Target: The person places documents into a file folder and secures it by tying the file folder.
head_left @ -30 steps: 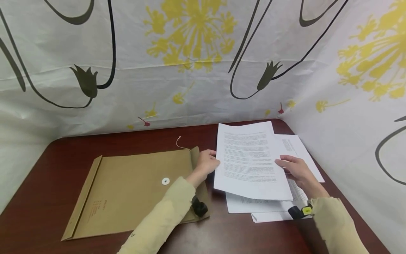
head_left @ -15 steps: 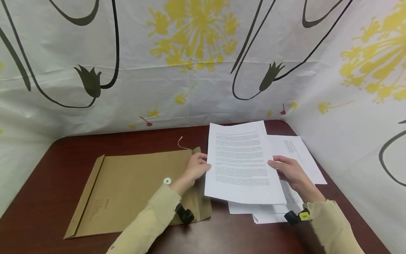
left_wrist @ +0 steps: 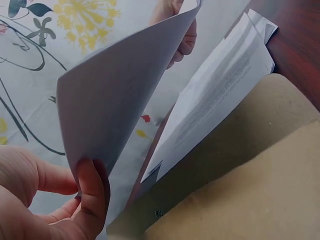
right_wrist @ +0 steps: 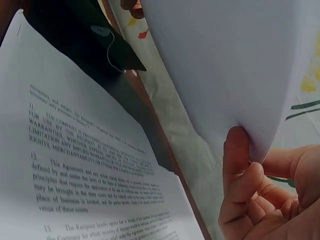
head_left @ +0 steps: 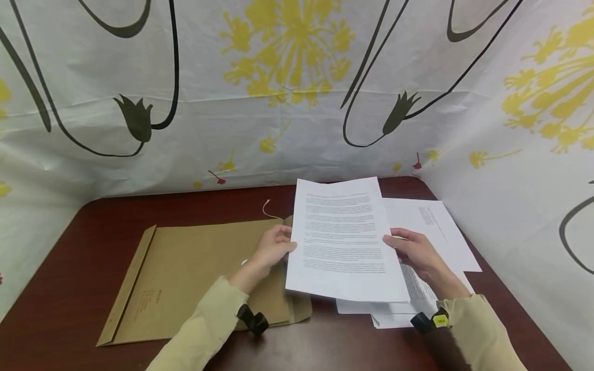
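A printed sheet of paper (head_left: 341, 232) is held up above the table, its text facing the head camera. My left hand (head_left: 270, 250) pinches its left edge between thumb and fingers, and my right hand (head_left: 417, 252) pinches the right edge. The left wrist view shows the blank back of the paper (left_wrist: 115, 90), bowed, with fingertips pressed against it. Below and to the right lie more printed sheets (head_left: 433, 221), partly covered by the raised one. Under my left hand and forearm rests a brown kraft envelope (head_left: 199, 257), its flap at the right partly hidden behind the paper.
A thin string (head_left: 269, 210) sticks out from the envelope's top right. The dark reddish wooden table (head_left: 315, 335) ends at a white patterned cloth (head_left: 260, 113) hanging behind and to the right. Loose sheets reach close to the table's right edge.
Both hands have moved left, carrying the paper with them. It now overlaps the envelope's right flap, and more of the sheets at the right shows.
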`<move>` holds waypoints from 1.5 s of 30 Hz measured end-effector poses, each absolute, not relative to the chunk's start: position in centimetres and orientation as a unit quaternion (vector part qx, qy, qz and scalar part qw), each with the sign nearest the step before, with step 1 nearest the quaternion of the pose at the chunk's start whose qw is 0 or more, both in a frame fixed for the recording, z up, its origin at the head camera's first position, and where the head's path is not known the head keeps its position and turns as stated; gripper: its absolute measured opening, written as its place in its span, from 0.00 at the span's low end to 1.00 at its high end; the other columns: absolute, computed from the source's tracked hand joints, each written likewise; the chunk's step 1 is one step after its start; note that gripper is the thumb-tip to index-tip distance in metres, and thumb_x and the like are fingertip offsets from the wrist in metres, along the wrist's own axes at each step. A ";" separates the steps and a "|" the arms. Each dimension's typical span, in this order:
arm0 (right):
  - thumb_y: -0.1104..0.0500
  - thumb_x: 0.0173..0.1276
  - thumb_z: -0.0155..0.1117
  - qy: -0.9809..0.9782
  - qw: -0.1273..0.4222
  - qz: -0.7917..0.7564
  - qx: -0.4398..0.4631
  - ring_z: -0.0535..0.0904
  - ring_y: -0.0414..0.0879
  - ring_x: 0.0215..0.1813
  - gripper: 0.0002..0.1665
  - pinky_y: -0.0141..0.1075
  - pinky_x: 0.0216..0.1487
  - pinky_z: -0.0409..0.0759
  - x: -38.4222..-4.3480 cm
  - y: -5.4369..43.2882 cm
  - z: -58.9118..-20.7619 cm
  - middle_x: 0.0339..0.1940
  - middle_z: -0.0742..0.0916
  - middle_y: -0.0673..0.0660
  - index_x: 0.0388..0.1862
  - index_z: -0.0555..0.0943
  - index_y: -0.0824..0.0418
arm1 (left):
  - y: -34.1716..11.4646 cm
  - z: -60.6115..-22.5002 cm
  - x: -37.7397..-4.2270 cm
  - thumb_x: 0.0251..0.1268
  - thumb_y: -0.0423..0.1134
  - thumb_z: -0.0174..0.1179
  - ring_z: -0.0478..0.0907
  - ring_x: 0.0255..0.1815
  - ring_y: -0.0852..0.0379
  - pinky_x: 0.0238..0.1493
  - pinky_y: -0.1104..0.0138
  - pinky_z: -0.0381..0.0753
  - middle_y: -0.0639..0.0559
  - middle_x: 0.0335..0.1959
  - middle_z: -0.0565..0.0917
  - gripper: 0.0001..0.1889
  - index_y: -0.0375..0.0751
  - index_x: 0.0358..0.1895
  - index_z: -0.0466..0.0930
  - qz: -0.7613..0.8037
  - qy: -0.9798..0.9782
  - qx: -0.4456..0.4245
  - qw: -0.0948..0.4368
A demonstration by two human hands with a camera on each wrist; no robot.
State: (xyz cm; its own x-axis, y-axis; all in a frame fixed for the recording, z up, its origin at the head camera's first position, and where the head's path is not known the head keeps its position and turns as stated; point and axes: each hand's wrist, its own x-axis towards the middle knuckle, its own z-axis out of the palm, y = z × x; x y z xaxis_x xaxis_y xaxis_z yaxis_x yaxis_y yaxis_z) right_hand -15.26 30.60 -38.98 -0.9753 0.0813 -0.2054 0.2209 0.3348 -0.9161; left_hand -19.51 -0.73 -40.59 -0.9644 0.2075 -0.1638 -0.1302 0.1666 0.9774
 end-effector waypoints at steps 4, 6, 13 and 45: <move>0.51 0.68 0.59 0.812 0.061 -0.573 0.092 0.84 0.44 0.35 0.33 0.35 0.35 0.80 -15.3 30.2 -39.0 0.39 0.86 0.53 0.63 0.67 0.71 | -1.2 -40.9 -19.5 0.55 0.23 0.56 0.73 0.23 0.58 0.24 0.71 0.70 0.41 0.31 0.82 0.19 0.30 0.53 0.70 0.655 0.743 0.022 0.137; 0.51 0.68 0.59 0.812 0.061 -0.574 0.092 0.84 0.44 0.35 0.33 0.35 0.35 0.80 -15.2 30.1 -39.0 0.39 0.86 0.53 0.63 0.67 0.71 | -1.4 -41.1 -19.4 0.55 0.23 0.56 0.73 0.23 0.58 0.24 0.71 0.70 0.41 0.32 0.82 0.19 0.30 0.53 0.70 0.659 0.738 0.020 0.140; 0.53 0.68 0.59 0.804 0.062 -0.585 0.087 0.82 0.42 0.32 0.32 0.32 0.31 0.77 -14.6 29.4 -38.9 0.38 0.86 0.51 0.62 0.67 0.72 | -2.1 -41.3 -19.6 0.57 0.23 0.54 0.75 0.24 0.58 0.26 0.70 0.70 0.38 0.35 0.82 0.19 0.30 0.54 0.69 0.670 0.729 0.020 0.138; 0.53 0.71 0.54 0.749 0.047 -0.651 0.119 0.76 0.36 0.29 0.31 0.26 0.28 0.70 -12.9 28.6 -39.4 0.33 0.85 0.43 0.64 0.62 0.72 | -5.1 -40.9 -21.1 0.63 0.30 0.53 0.80 0.31 0.59 0.31 0.67 0.79 0.50 0.35 0.83 0.22 0.28 0.61 0.66 0.688 0.655 0.114 0.291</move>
State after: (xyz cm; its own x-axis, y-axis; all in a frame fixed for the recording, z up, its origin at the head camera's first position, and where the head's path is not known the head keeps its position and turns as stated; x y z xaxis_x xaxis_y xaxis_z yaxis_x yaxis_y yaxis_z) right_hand -12.92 28.55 -39.35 -0.9672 0.1169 -0.2255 0.2397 0.1253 -0.9627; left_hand -21.13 -5.07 -40.94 -0.8044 0.5502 -0.2241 -0.2508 0.0275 0.9677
